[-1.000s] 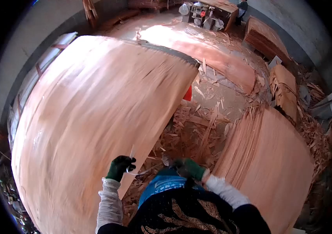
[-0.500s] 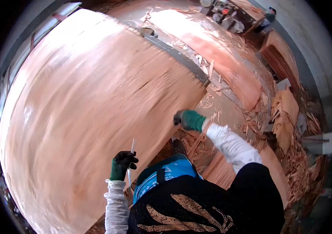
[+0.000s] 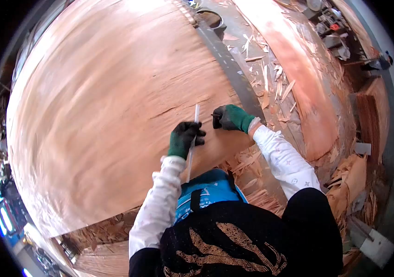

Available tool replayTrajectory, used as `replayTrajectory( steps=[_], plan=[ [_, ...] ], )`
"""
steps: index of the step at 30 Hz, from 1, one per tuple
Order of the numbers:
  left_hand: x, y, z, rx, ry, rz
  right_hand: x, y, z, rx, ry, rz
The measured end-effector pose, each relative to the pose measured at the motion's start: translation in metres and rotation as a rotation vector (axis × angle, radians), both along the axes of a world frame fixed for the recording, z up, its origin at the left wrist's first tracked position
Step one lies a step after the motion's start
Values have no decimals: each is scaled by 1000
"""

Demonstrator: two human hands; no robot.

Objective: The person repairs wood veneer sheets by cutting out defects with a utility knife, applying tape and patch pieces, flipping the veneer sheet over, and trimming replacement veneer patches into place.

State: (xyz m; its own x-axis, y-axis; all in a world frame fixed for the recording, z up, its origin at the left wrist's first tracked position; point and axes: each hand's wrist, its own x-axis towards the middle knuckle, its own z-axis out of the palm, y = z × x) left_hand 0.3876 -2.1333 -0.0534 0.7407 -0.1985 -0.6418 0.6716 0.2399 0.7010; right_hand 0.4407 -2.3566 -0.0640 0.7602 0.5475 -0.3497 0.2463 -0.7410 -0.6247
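Gripping a white strip (image 3: 191,157) in the left hand (image 3: 185,138), with ends jutting above and below the fingers; curling the right hand (image 3: 228,117) just beside, any grasp impossible to tell; leaning over a wood sheet (image 3: 113,101) spread beneath the fingers.

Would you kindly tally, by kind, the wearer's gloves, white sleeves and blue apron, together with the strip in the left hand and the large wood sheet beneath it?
Green-and-black gloves: 2
White fabric sleeves: 2
Blue apron with white print: 1
Narrow white strip: 1
Large pale-brown wood sheet: 1
Total: 7
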Motion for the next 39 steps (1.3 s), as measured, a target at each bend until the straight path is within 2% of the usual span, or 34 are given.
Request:
replayTrajectory(
  steps=[4, 7, 8, 11, 12, 15, 17, 18, 21, 22, 23, 25, 27, 28, 30, 32, 35, 36, 37, 39],
  plan=[
    [31, -33, -18, -10, 14, 136, 5, -3, 11, 29, 53, -27],
    [33, -38, -13, 36, 62, 160, 10, -14, -6, 168, -156, -101],
    [33, -39, -12, 46, 70, 171, 14, -10, -2, 271, 58, -315],
    [35, -37, -7, 37, 38, 165, 22, -1, 22, 195, -507, 18],
    [36, -37, -5, 43, 26, 141, 19, 5, 15, 14, -506, 51],
    [38, -37, -8, 26, -13, 75, 14, 14, -11, -109, -798, 247],
    [35, -36, -20, -34, -51, 39, 8, 14, -17, -126, -828, 247],
    [30, -37, 2, 51, -29, 5, 6, 15, -18, -138, -841, 247],
    [-3, -14, 13, 410, -203, -139, 5, 18, -26, -146, -860, 216],
    [-6, 11, -1, 348, -251, -126, 5, 19, -24, -174, -867, 237],
    [-1, 30, 8, 466, -185, -157, 7, 20, -22, -202, -880, 257],
    [4, 62, -3, 82, -87, 193, 6, 22, -16, -201, -850, 255],
    [15, 59, -1, 187, -11, 296, 10, 28, -3, -244, -784, 246],
    [18, 57, 0, 238, 26, 346, 13, 35, 2, -353, -648, 230],
    [17, 58, -5, 171, 4, 405, 24, 51, 7, -178, -725, 130],
    [16, 56, -11, 181, -7, 416, 26, 75, 19, -49, -777, 79],
    [21, 68, -26, 207, -6, 207, 27, 116, 2, 51, -743, 223],
    [19, 56, -6, 274, -36, 292, 27, 128, -10, -59, -740, 321],
    [16, 55, -8, 262, -50, 287, 26, 134, -22, -172, -731, 418],
    [12, 57, -10, 232, -76, 269, 20, 132, -24, -137, -820, 411]
  ],
)
